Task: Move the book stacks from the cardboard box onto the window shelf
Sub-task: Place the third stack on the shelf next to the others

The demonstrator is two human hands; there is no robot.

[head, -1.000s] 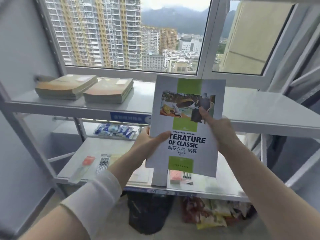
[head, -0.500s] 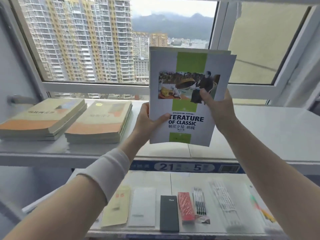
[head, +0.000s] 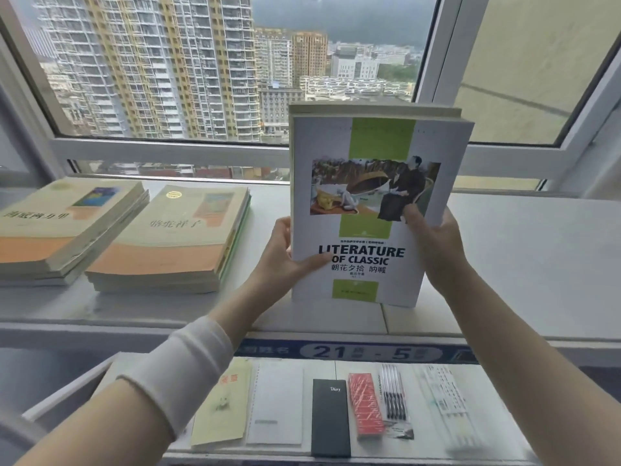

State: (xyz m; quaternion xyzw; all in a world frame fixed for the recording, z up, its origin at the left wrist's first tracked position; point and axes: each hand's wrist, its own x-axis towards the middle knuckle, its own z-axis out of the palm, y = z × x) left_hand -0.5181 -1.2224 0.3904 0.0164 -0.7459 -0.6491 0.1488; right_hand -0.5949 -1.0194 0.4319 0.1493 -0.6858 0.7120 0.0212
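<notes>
Now left hand point(head: 280, 260) and right hand point(head: 438, 245) are gripping the upright book stack point(head: 369, 196) near the window shelf point(head: 524, 264) front edge.

two book stacks point(head: 114, 233) lie side by side on the left of the window shelf point(head: 537, 264). to their right, a held stack point(head: 373, 210) stands between the left hand point(head: 282, 260) and right hand point(head: 433, 243). a lower shelf point(head: 497, 445) sits below.
</notes>
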